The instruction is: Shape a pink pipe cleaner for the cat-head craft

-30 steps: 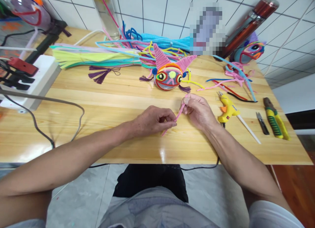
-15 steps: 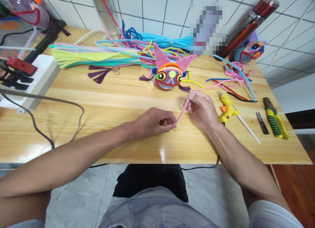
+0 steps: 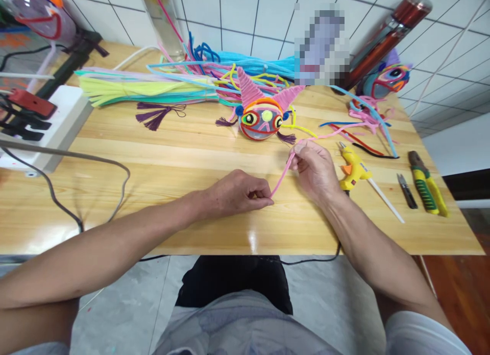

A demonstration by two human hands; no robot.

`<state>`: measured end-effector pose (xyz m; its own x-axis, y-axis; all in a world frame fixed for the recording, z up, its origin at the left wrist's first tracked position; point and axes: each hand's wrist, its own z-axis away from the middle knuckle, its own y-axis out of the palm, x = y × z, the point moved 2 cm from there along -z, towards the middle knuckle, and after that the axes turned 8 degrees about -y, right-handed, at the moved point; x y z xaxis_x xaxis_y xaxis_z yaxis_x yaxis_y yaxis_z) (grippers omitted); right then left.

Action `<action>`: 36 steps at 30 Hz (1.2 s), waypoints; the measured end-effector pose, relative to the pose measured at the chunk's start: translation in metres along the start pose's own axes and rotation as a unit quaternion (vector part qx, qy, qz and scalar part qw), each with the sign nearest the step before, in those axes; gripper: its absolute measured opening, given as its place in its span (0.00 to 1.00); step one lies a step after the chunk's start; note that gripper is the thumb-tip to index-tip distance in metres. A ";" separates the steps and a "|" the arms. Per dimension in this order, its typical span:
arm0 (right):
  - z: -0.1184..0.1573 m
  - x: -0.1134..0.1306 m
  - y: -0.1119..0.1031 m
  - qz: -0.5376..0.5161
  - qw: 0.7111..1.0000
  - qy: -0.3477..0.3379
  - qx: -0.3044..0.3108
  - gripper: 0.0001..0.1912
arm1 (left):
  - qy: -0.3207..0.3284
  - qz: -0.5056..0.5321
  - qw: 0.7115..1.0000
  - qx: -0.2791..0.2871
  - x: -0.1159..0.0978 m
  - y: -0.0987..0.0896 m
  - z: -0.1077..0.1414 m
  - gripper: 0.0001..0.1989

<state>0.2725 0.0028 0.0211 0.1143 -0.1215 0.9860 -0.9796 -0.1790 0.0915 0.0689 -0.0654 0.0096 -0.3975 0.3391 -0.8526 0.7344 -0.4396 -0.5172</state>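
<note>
**Two-handed hold on pink stem [image 3: 282, 176]**

Left hand [image 3: 241, 192] and right hand [image 3: 314, 166] each pinch it in closed fingers, at five o'clock from the horned figure [image 3: 267, 116] on the table [image 3: 184, 161]. Advised: light, even tension; avoid kinks.

Table [image 3: 172, 158] is free btwn purple tassel [image 3: 153, 117] and left hand [image 3: 245, 192]; grey cable [image 3: 125, 184] blocks L side, pink stem [image 3: 282, 179] bars way to R.
</note>
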 end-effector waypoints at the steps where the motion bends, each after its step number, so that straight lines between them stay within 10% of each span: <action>1: 0.000 0.000 0.000 0.002 1.000 0.001 0.003 0.13 | 0.010 -0.012 1.000 0.003 0.000 0.000 0.000 0.08; 23: -0.001 0.001 -0.001 -0.009 1.000 -0.007 -0.005 0.15 | -0.058 0.087 0.994 0.035 -0.009 -0.009 -0.001 0.15; 36: 0.006 -0.001 0.007 -0.042 0.995 0.043 0.083 0.23 | -0.192 0.409 0.875 0.173 -0.004 -0.006 -0.008 0.14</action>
<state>0.2664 -0.0040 0.0202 0.1730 -0.0161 0.9848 -0.9255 -0.3448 0.1569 0.0705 -0.0571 0.0167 -0.0211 -0.4813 -0.8763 0.6754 -0.6531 0.3424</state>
